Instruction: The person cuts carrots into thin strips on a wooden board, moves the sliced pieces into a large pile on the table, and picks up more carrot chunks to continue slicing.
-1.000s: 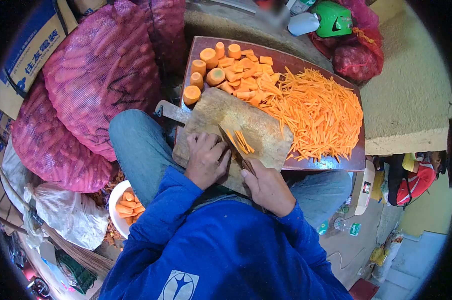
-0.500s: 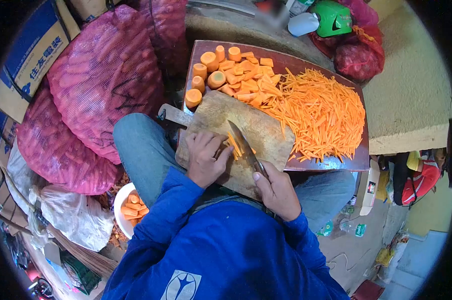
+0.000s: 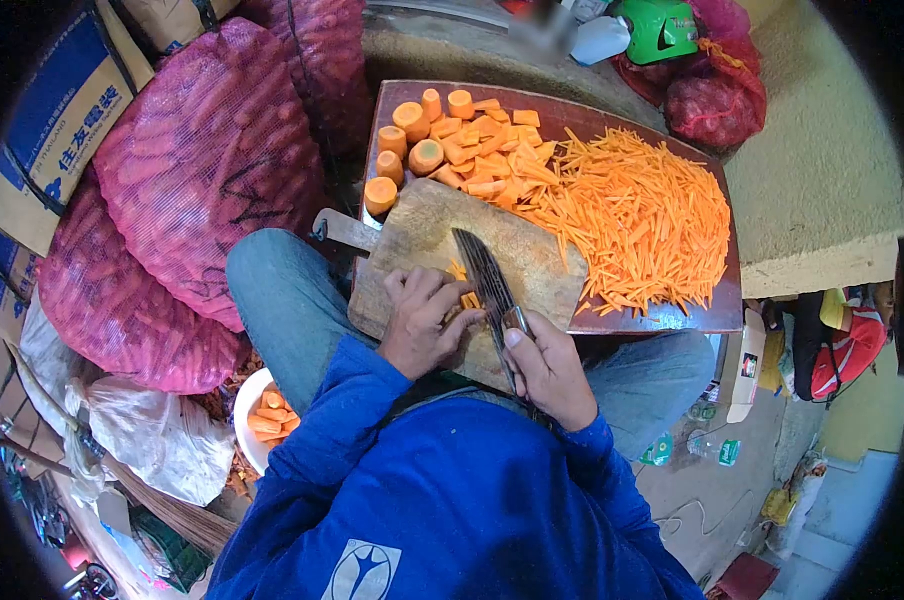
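Observation:
A worn wooden cutting board (image 3: 532,262) lies across my lap, its far edge on a dark red table (image 3: 707,318). My right hand (image 3: 552,372) is wrapped round the handle of a knife (image 3: 484,270), whose blade is smeared by motion over the board. Left of the blade, my left hand (image 3: 430,322) presses curled fingers onto carrot pieces (image 3: 470,299), partly hidden under the fingers. Beyond the board sit carrot chunks (image 3: 410,120) and flat carrot slices (image 3: 502,150). A large heap of carrot strips (image 3: 652,225) covers the table's right side.
Pink mesh sacks of carrots (image 3: 212,170) stand at the left beside cardboard boxes (image 3: 67,110). A white bowl with peeled carrots (image 3: 270,415) is by my left knee. At the right rises a concrete ledge (image 3: 812,200). A red mesh bag (image 3: 714,105) and green container (image 3: 657,30) are behind.
The knife blade has shifted slightly and is now blurred. My left hand has moved a little, its fingers more curled over the carrot pieces. The view has shifted slightly.

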`<action>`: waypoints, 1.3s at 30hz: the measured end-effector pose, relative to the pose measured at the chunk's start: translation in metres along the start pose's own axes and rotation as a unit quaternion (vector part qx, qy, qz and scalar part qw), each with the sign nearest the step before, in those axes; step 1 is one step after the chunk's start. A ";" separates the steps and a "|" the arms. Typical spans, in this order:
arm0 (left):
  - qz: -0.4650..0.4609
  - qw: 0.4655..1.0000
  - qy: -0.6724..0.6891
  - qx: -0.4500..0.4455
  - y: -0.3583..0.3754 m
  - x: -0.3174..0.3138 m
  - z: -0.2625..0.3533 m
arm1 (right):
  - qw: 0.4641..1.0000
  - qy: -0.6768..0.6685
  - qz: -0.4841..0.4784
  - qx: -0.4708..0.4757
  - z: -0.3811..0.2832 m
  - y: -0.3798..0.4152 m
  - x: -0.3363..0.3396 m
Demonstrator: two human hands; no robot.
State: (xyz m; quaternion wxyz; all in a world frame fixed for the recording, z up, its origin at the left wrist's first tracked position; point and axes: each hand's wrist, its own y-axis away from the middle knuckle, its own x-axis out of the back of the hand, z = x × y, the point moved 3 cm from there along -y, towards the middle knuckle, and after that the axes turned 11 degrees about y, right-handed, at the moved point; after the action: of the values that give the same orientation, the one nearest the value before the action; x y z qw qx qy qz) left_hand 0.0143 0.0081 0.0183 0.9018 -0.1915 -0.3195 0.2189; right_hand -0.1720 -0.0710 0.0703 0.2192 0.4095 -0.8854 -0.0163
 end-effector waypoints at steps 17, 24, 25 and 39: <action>-0.009 1.000 0.015 -0.010 -0.003 -0.001 0.004 | 0.996 -0.086 -0.011 -0.025 0.002 -0.008 -0.002; 0.093 0.996 0.002 0.005 -0.005 0.016 -0.003 | 0.999 0.016 -0.038 -0.014 0.002 -0.004 0.005; 0.155 0.988 -0.007 0.023 -0.007 0.021 -0.001 | 0.997 0.047 -0.066 0.008 0.002 -0.002 0.002; 0.105 0.991 0.033 0.081 -0.006 0.012 -0.011 | 0.972 0.209 0.104 -0.010 0.041 -0.036 0.120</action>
State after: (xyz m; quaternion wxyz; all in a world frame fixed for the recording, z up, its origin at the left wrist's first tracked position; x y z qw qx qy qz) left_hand 0.0318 0.0070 0.0195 0.8965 -0.1574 -0.2488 0.3311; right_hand -0.2311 -0.1888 0.0709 0.4042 0.3069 -0.8576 0.0834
